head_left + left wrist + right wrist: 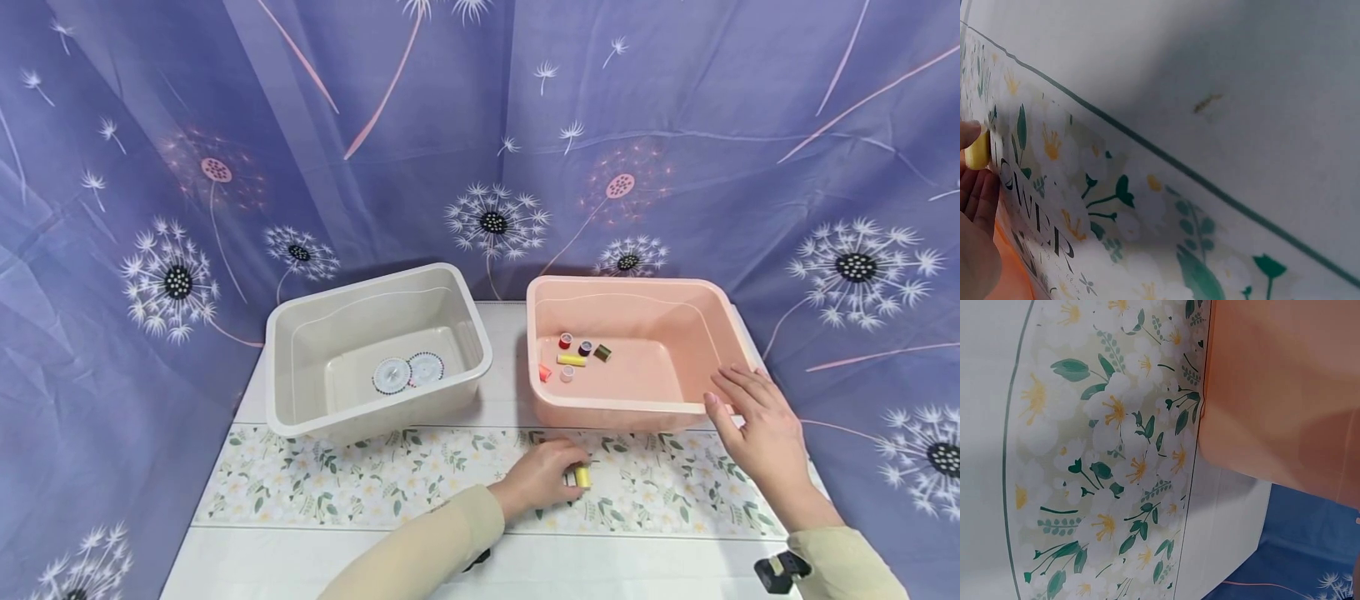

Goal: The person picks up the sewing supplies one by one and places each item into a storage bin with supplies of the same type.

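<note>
On the floral strip in front of the pink bin, my left hand pinches a yellow thread spool between thumb and fingers. The left wrist view catches the same yellow spool at its left edge, between the thumb and the fingers. My right hand rests at the front right corner of the pink bin, fingers extended over its rim. Inside that bin, toward its left side, lie several small thread spools, among them a yellow one, a red one and an olive one.
To the left stands a grey bin with two round pin wheels on its bottom. Both bins are on a white tablecloth with a floral band. A purple dandelion-print curtain hangs behind and at both sides.
</note>
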The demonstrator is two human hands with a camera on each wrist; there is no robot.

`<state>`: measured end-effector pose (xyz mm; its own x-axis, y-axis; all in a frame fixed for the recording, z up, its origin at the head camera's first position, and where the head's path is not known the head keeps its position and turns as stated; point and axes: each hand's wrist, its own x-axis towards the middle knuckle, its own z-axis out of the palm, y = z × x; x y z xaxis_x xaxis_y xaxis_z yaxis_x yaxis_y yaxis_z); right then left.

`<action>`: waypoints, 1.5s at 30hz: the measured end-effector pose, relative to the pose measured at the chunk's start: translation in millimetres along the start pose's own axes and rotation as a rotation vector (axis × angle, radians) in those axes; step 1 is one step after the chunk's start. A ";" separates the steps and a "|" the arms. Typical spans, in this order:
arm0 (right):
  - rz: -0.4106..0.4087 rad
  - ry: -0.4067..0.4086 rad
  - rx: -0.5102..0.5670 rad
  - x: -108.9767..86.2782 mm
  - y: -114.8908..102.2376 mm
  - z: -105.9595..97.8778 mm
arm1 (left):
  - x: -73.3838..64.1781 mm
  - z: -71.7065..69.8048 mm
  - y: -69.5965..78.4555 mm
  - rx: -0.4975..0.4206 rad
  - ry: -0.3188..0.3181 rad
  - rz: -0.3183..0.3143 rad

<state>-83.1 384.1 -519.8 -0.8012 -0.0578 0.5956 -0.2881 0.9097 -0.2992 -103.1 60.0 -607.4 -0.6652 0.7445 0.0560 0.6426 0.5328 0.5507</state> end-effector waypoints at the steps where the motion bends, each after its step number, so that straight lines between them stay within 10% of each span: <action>1: 0.001 -0.001 0.000 0.0 -0.2 0.1 | 0.0 -0.2 -0.2 0.004 0.002 0.005; 45: -0.012 0.014 0.011 -2.2 1.0 -0.3 | -14.0 -80.8 21.6 -0.043 -0.008 0.075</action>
<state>-81.5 385.2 -521.2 -0.7904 -0.0626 0.6094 -0.3034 0.9042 -0.3006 -110.7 28.6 -529.0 -0.6125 0.7852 0.0915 0.6733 0.4575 0.5808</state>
